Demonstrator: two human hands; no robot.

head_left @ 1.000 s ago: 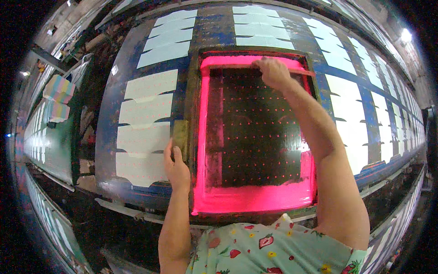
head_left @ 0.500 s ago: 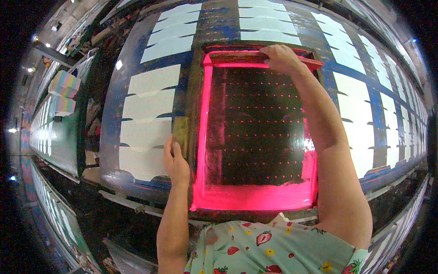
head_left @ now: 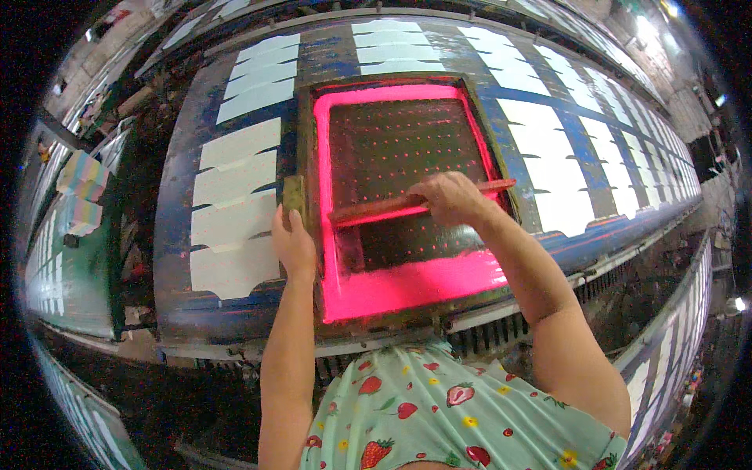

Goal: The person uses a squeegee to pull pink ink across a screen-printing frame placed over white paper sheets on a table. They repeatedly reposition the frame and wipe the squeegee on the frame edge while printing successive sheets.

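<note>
A screen-printing frame [head_left: 305,149] lies on the long table, its dark mesh [head_left: 399,141] dotted with small pink marks. Bright pink ink [head_left: 415,282] pools along the near end and lines the sides. My right hand [head_left: 448,200] is closed around a long squeegee [head_left: 368,211], which spans the mesh at a slant, its right end over the frame's right side. At the frame's left side, my left hand [head_left: 296,247] grips a short wooden handle [head_left: 294,194]; its thumb shows and the other fingers are mostly hidden.
White cut fabric pieces [head_left: 235,211] lie in rows on the blue-stained table, left of the frame, with more pieces [head_left: 552,184] at right. A neighbouring green table [head_left: 86,274] at left carries stacks of pastel striped sheets [head_left: 82,176]. A rail [head_left: 595,274] runs along the near edge.
My right hand has drawn the squeegee from the frame's far end toward me, to past the middle of the mesh. My left hand keeps its hold on the handle. The view has shifted.
</note>
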